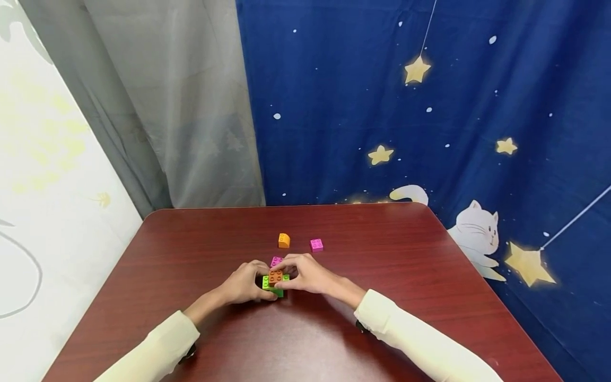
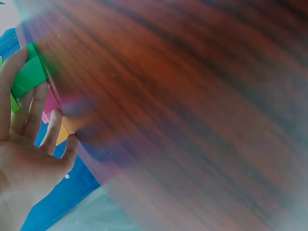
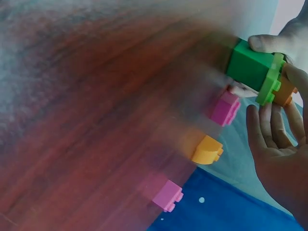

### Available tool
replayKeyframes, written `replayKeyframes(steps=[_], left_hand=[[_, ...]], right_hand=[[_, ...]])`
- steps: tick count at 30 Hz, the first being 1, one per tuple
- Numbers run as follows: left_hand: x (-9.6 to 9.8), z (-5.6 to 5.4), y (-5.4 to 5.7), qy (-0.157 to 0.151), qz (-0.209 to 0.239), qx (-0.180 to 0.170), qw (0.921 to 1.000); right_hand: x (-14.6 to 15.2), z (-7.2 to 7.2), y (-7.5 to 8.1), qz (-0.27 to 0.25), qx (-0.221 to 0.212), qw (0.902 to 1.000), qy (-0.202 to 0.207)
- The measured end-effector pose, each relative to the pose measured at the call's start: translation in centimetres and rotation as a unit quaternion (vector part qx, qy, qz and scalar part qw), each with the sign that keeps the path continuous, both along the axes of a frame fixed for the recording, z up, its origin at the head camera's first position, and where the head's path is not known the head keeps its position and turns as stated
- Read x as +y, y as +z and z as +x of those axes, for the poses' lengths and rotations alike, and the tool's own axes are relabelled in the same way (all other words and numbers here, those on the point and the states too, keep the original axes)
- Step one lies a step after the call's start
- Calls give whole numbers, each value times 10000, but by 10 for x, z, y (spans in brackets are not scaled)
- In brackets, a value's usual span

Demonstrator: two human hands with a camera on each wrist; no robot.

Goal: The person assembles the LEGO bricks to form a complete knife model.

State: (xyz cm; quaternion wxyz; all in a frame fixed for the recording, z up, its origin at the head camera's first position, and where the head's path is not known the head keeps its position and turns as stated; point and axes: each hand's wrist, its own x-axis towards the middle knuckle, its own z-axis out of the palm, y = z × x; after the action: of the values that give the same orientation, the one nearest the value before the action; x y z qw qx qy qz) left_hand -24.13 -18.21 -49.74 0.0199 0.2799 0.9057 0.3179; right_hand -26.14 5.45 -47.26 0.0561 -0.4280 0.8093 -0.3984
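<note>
Near the middle of the table, my left hand [image 1: 241, 283] grips a green toy building block [image 3: 249, 62] from the left, thumb on the near side. A light green flat brick [image 3: 271, 83] lies on top of that block, its studs facing up. My right hand [image 1: 310, 273] pinches an orange-brown brick [image 1: 275, 277] between thumb and fingers, over the light green brick's studs. Whether the two are pressed fully together I cannot tell. Just behind the hands is a pink brick [image 3: 224, 108], partly hidden by the right fingers in the head view.
Farther back on the dark red wooden table [image 1: 382, 233] stand a yellow-orange brick with a curved side [image 1: 284, 241] and a second pink brick [image 1: 316, 245]. Behind the table's far edge hang a grey curtain [image 1: 191, 132] and a blue starry one [image 1: 334, 106].
</note>
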Motion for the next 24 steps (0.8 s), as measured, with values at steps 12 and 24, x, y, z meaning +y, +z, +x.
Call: replayKeyframes(steps=[12,24], left_hand=[[0,0,-2,43,37,-24,10000],[-1,1,0,54,-30,23,10000]], right_hand=[[0,5,-12,-63,402,9986,-351],[1,5,-17,-247,261,9990,-275]])
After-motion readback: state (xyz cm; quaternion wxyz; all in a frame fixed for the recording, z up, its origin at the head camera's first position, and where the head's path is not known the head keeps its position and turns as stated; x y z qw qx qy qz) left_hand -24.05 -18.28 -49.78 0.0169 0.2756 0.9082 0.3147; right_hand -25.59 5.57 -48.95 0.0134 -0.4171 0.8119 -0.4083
